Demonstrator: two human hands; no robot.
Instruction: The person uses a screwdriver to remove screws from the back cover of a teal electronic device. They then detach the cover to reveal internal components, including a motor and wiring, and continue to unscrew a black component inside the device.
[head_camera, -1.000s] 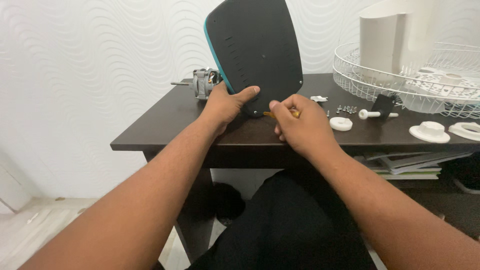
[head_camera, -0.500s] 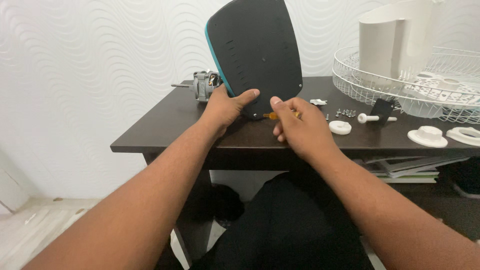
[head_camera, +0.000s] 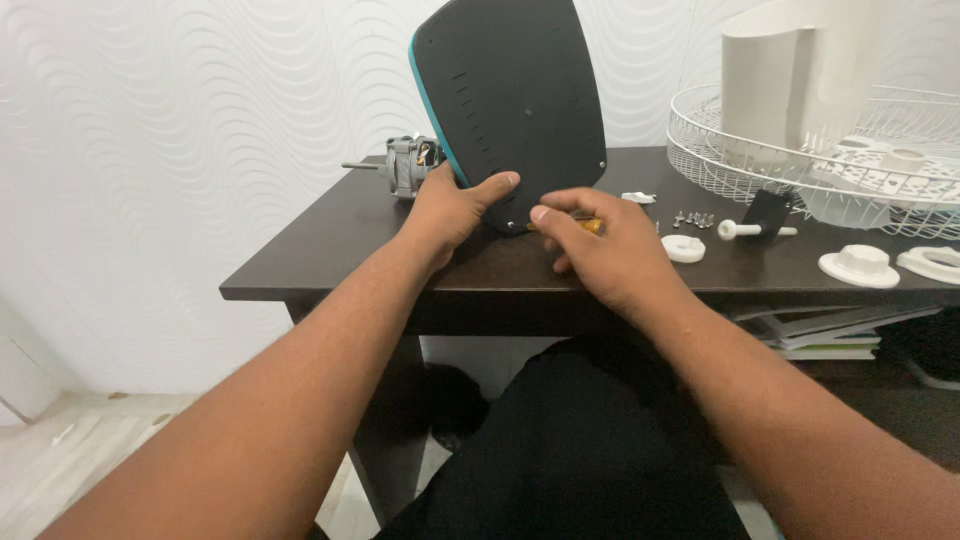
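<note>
The dark base plate (head_camera: 515, 95) with its teal rim stands on edge at the middle of the dark table (head_camera: 330, 255). The left hand (head_camera: 450, 210) grips its lower left edge, thumb pressed on the face. The right hand (head_camera: 600, 245) has its fingers closed around a yellow-handled screwdriver (head_camera: 585, 226), tip at the plate's bottom edge. A motor (head_camera: 405, 165) lies behind; loose screws (head_camera: 692, 217), white plastic rings (head_camera: 682, 248) and a wire grille (head_camera: 800, 160) sit to the right, unassembled, so much work looks left.
</note>
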